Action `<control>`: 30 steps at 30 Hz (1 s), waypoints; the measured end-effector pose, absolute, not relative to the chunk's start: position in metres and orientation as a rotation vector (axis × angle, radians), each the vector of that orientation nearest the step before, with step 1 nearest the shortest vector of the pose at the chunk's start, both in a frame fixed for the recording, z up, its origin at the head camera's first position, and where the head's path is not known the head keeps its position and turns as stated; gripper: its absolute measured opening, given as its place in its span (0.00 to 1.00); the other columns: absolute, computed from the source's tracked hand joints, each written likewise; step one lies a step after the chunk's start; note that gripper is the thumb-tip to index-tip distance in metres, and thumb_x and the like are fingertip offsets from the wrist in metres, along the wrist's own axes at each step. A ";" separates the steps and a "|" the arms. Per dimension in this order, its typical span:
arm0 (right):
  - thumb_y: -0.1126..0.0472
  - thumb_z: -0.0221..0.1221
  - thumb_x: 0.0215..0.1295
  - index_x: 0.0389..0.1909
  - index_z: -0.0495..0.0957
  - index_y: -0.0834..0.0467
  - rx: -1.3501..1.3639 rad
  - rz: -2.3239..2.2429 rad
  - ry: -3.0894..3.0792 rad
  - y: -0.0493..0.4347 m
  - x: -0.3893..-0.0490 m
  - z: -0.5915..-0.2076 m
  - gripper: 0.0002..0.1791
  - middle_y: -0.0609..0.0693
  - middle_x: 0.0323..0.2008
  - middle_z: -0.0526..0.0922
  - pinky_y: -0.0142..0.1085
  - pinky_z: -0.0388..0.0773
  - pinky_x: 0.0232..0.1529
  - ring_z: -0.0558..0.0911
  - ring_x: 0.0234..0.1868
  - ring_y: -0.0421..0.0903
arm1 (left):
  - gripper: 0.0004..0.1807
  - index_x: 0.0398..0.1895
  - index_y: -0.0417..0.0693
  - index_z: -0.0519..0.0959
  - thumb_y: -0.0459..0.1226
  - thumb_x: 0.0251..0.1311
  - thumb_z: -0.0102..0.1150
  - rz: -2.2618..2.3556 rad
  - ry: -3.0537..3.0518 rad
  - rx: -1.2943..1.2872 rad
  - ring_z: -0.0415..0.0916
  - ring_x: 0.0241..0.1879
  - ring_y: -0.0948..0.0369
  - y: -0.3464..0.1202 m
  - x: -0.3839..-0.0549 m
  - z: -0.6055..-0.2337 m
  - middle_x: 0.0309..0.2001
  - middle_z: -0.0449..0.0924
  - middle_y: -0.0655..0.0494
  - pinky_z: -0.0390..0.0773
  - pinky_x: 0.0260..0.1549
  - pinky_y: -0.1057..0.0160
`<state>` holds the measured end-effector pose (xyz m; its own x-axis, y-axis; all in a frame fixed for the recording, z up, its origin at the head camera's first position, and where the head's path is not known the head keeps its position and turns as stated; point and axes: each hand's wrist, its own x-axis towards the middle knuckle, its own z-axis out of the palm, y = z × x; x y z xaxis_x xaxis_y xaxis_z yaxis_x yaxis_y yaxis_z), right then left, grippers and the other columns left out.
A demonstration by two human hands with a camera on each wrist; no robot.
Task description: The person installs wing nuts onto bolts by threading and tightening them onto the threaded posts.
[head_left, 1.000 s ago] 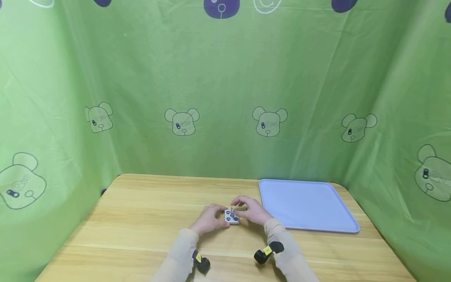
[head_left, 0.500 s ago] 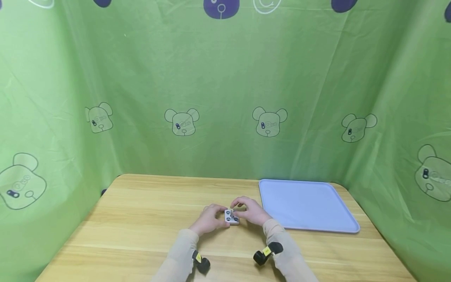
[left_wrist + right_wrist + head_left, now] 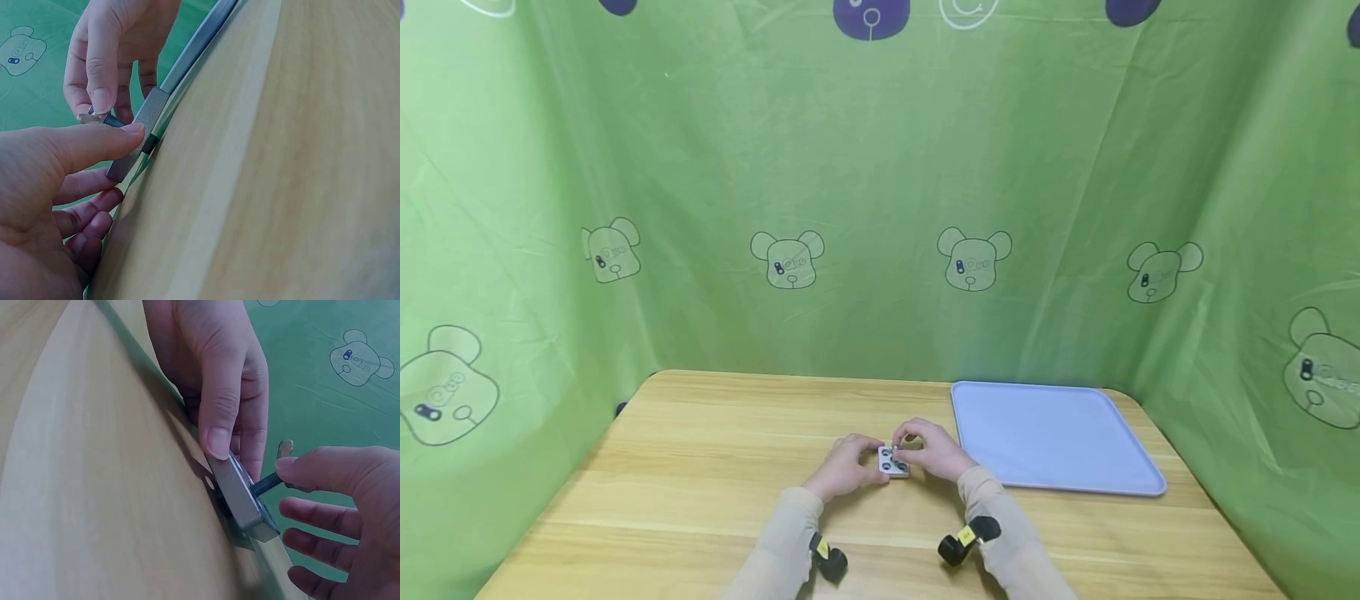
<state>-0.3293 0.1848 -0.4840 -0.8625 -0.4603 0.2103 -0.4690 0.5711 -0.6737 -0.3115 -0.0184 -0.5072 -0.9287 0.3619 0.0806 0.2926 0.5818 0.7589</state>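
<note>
Near the middle of the table, my left hand (image 3: pixel 844 470) grips a small grey metal block (image 3: pixel 892 472) by its edges, thumb on the near side and fingers on the far side. Several round holes show in the block's top face. A wing bolt (image 3: pixel 269 484) with a dark threaded shank stands out of that face. My right hand (image 3: pixel 934 451) pinches the bolt's wings between thumb and index finger, its other fingers loosely bent beside the block. In the left wrist view, the bolt's thread (image 3: pixel 114 120) shows between its head and the block. A short dark piece (image 3: pixel 150 144) shows under the block.
A pale lilac tray (image 3: pixel 1052 437) lies on the wooden table (image 3: pixel 715 442), to the right of the hands. Green curtains (image 3: pixel 880 333) with bear prints hang behind and at both sides. Black wrist cameras (image 3: pixel 955 548) are strapped to both forearms.
My right fingers have shifted slightly round the bolt's head, the index finger curling over it, and the right wrist has moved a little left. The left hand and block have stayed in place.
</note>
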 end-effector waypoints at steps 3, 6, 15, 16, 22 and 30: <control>0.60 0.66 0.56 0.31 0.78 0.53 0.781 1.203 -2.785 0.183 -0.329 -0.486 0.06 0.49 0.40 0.83 0.53 0.75 0.54 0.79 0.47 0.50 | 0.31 0.57 0.43 0.78 0.42 0.47 0.72 1.285 2.719 0.564 0.68 0.56 0.48 -0.018 -0.311 -0.507 0.57 0.77 0.44 0.70 0.58 0.42; 0.60 0.66 0.56 0.30 0.76 0.55 0.748 1.191 -2.792 0.182 -0.329 -0.487 0.07 0.48 0.38 0.82 0.52 0.75 0.54 0.79 0.46 0.50 | 0.31 0.57 0.44 0.78 0.43 0.47 0.72 1.289 2.713 0.558 0.68 0.56 0.48 -0.018 -0.311 -0.507 0.57 0.77 0.44 0.69 0.59 0.41; 0.56 0.66 0.58 0.36 0.75 0.54 0.723 1.263 -2.787 0.185 -0.331 -0.486 0.11 0.50 0.41 0.82 0.51 0.76 0.53 0.78 0.49 0.51 | 0.31 0.57 0.44 0.78 0.43 0.47 0.72 1.287 2.713 0.555 0.69 0.56 0.48 -0.018 -0.310 -0.507 0.57 0.77 0.44 0.69 0.59 0.41; 0.55 0.66 0.58 0.37 0.75 0.54 0.709 1.277 -2.783 0.186 -0.331 -0.485 0.12 0.49 0.42 0.82 0.51 0.76 0.53 0.78 0.50 0.51 | 0.31 0.57 0.43 0.78 0.43 0.47 0.72 1.286 2.714 0.554 0.69 0.57 0.48 -0.018 -0.310 -0.507 0.57 0.77 0.44 0.69 0.59 0.41; 0.57 0.61 0.62 0.38 0.75 0.53 0.671 1.273 -2.774 0.192 -0.333 -0.484 0.07 0.49 0.42 0.82 0.50 0.77 0.52 0.78 0.50 0.51 | 0.32 0.57 0.43 0.77 0.43 0.47 0.72 1.281 2.716 0.540 0.69 0.56 0.49 -0.018 -0.310 -0.507 0.57 0.77 0.45 0.69 0.60 0.42; 0.62 0.62 0.60 0.41 0.77 0.54 0.679 1.263 -2.806 0.194 -0.334 -0.484 0.09 0.50 0.44 0.82 0.50 0.77 0.52 0.78 0.50 0.52 | 0.32 0.57 0.42 0.77 0.42 0.47 0.72 1.294 2.705 0.537 0.68 0.57 0.48 -0.018 -0.310 -0.506 0.57 0.76 0.44 0.69 0.60 0.41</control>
